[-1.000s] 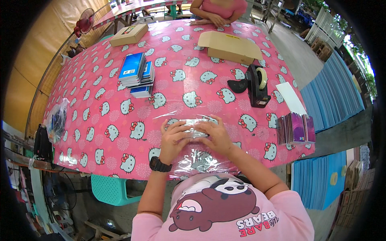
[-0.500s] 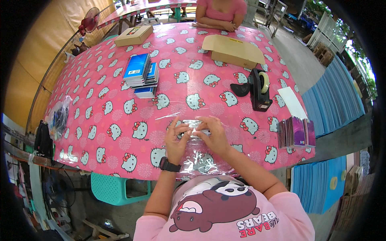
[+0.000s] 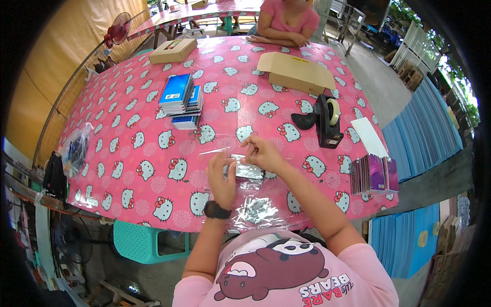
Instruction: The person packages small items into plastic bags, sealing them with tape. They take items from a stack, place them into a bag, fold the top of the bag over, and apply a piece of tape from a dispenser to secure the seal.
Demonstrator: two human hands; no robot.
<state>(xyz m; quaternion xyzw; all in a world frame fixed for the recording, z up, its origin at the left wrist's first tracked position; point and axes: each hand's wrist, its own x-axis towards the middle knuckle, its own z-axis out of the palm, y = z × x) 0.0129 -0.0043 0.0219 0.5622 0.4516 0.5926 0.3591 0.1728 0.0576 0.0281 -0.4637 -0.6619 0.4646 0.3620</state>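
A sheet of shiny clear plastic film lies in front of me on the table, crinkled toward the near edge. Wrapped in or lying under it is a small flat item, whitish and glossy, with a dark edge at its right; its kind is hard to make out through the glare. My left hand is at its left side, bent fingertips and thumb closed on the film. At the item's far edge, my right hand pinches the film between thumb and fingers.
Blue spiral notebooks are stacked at far left. A black tape dispenser and purple notebooks are on the right, with a white sheet. An open cardboard box and closed box sit farther back. A person leans opposite.
My right hand has shifted slightly left and away from me along the film, uncovering more of the whitish item. My left hand has stayed nearly in place. The view has tilted slightly.
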